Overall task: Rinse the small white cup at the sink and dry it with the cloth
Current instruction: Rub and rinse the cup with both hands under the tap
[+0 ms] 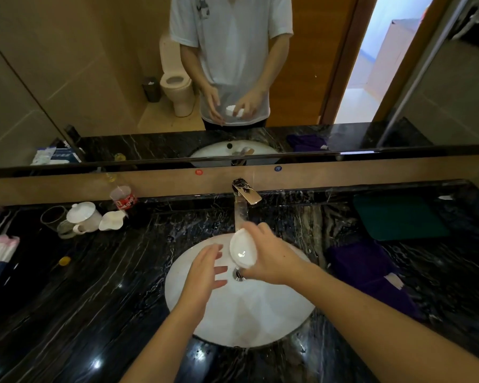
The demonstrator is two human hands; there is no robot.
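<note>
Centrally, the right hand [271,258] grips the small white cup [242,251] over the white sink [249,319], just below the spout of the chrome faucet [244,194]. The cup is tilted on its side, with its opening turned toward the left hand and a little water showing inside. The left hand [205,269] hovers over the basin just beside the cup, fingers straight and spread, holding nothing; whether its fingertips touch the rim cannot be told. Below the cup lies the drain [239,273]. The sink is set into a black marble bench [94,299]. To the right of the basin a purple cloth [371,275] lies crumpled on the bench, with a folded green cloth [398,217] behind it. At far left stand a lidded white mug [85,215], a clear glass [53,218] and a red-labelled bottle [123,197]. Above, a mirror [94,78] reflects the person, both hands and the cup.
</note>
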